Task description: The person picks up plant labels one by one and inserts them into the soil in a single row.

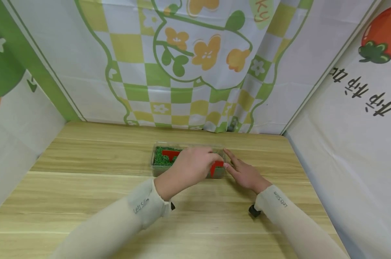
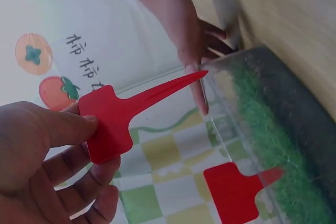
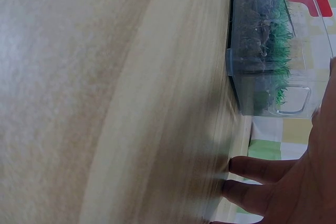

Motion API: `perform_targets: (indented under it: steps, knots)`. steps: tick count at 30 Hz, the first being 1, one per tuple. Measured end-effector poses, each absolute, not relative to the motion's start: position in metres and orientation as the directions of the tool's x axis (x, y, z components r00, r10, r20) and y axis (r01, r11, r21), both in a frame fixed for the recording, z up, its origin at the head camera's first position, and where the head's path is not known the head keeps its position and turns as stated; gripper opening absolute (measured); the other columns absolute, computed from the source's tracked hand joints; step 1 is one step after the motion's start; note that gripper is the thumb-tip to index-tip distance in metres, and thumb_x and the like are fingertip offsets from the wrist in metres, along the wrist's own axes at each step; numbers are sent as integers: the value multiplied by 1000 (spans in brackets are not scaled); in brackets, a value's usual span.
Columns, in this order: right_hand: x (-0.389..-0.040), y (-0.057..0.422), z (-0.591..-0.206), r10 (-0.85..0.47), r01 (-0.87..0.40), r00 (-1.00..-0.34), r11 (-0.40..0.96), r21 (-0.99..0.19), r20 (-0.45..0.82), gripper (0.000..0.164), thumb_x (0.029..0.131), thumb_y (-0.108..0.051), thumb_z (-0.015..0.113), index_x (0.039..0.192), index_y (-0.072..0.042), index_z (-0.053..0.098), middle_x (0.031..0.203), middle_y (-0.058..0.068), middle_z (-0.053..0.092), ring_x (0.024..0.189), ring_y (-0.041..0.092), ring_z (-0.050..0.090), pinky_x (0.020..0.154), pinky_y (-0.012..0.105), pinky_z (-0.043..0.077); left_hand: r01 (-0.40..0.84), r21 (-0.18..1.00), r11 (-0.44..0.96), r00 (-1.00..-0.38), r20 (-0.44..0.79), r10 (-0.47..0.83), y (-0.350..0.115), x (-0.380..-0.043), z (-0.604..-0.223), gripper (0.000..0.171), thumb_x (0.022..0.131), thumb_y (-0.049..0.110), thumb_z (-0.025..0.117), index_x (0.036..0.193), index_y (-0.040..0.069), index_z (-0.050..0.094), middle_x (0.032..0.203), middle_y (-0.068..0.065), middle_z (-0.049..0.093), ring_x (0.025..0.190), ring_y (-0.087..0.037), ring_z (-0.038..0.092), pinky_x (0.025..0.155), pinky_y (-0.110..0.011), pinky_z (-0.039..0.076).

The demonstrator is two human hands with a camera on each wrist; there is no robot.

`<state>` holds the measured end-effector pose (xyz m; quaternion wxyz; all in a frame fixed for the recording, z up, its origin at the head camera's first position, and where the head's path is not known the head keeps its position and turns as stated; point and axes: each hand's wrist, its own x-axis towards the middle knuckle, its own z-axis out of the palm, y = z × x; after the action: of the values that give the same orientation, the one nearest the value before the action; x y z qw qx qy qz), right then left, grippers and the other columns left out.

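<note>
My left hand (image 1: pixel 193 165) pinches a red T-shaped plant label (image 2: pixel 107 124) by its wide head, its pointed stem reaching over a clear plastic box (image 3: pixel 265 109). Inside the box, green artificial-looking grass (image 2: pixel 273 145) covers a dark layer. A second red plant label (image 2: pixel 231 192) stands with its stem in the grass, toward the box's left part in the head view. My right hand (image 1: pixel 245 174) is at the box's right end, thumb and forefinger extended at its rim. In the right wrist view, its other fingers (image 3: pixel 260 169) reach down to the tabletop.
The box stands toward the back of a wooden table (image 1: pixel 101 208). Behind it hangs a checked, flower-printed curtain (image 1: pixel 133 46). White printed cloth walls (image 1: pixel 354 151) flank the table on both sides.
</note>
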<state>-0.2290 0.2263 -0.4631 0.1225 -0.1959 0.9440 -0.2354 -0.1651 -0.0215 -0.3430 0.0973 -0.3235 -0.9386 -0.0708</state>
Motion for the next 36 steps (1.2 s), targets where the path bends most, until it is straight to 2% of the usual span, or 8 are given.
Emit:
perform_targets:
  steps: [4, 8, 12, 18, 21, 25, 32, 36]
  knots:
    - [-229, 226, -464, -419, -300, -897, 812, -500, -143, 67, 100, -71, 23, 159, -47, 1, 163, 9, 30, 138, 35, 48, 107, 66, 37, 606, 81, 791, -788, 199, 583, -22, -173, -337, 37, 97, 13, 65, 127, 34, 70, 106, 7, 70, 67, -11, 61, 46, -20, 42]
    - [-229, 226, -464, -417, -298, -897, 813, -500, -143, 66, 100, -71, 23, 158, -50, -1, 162, 10, 32, 138, 36, 47, 108, 66, 35, 599, 89, 796, -793, 205, 574, -21, -182, -334, 34, 100, 16, 62, 128, 32, 70, 109, 5, 70, 70, -11, 63, 48, -22, 45]
    - [-228, 225, -462, -414, -294, -898, 816, -498, -149, 65, 100, -71, 23, 156, -53, -2, 161, 10, 34, 139, 36, 46, 110, 65, 34, 590, 84, 803, -796, 222, 562, -18, -192, -334, 32, 100, 15, 61, 126, 30, 71, 110, 6, 72, 79, -12, 68, 56, -25, 52]
    - [-229, 226, -460, -412, -293, -898, 822, -488, -155, 68, 100, -70, 23, 159, -45, -1, 160, 15, 34, 141, 40, 42, 112, 64, 32, 558, 76, 826, -823, 173, 541, -8, -208, -339, 34, 98, 14, 65, 125, 32, 71, 119, 9, 71, 99, -13, 69, 69, -31, 58]
    - [-229, 227, -461, -408, -287, -899, 827, -484, -163, 70, 100, -71, 23, 160, -43, 0, 160, 14, 33, 143, 41, 39, 113, 63, 30, 546, 72, 835, -834, 136, 534, -2, -213, -343, 35, 96, 14, 68, 126, 33, 71, 122, 10, 70, 103, -13, 69, 74, -34, 58]
    - [-228, 226, -463, -411, -294, -898, 826, -481, -158, 70, 99, -72, 23, 160, -44, 0, 160, 13, 34, 142, 41, 40, 113, 62, 32, 534, 62, 843, -843, 113, 525, 2, -217, -349, 35, 95, 13, 69, 125, 32, 71, 119, 10, 71, 102, -13, 68, 75, -35, 58]
    - [-228, 226, -461, -421, -303, -895, 817, -492, -148, 65, 100, -70, 23, 158, -50, -1, 158, 13, 38, 139, 37, 46, 109, 64, 36, 533, 54, 844, -843, 121, 525, 4, -223, -361, 36, 95, 9, 67, 123, 32, 73, 116, 8, 73, 96, -13, 70, 70, -34, 58]
    - [-228, 225, -461, -421, -304, -896, 814, -495, -142, 64, 100, -70, 24, 157, -52, -1, 159, 11, 36, 138, 36, 48, 108, 64, 37, 534, 38, 844, -841, 119, 527, 5, -226, -367, 34, 96, 12, 68, 123, 32, 73, 116, 7, 74, 97, -14, 70, 74, -36, 59]
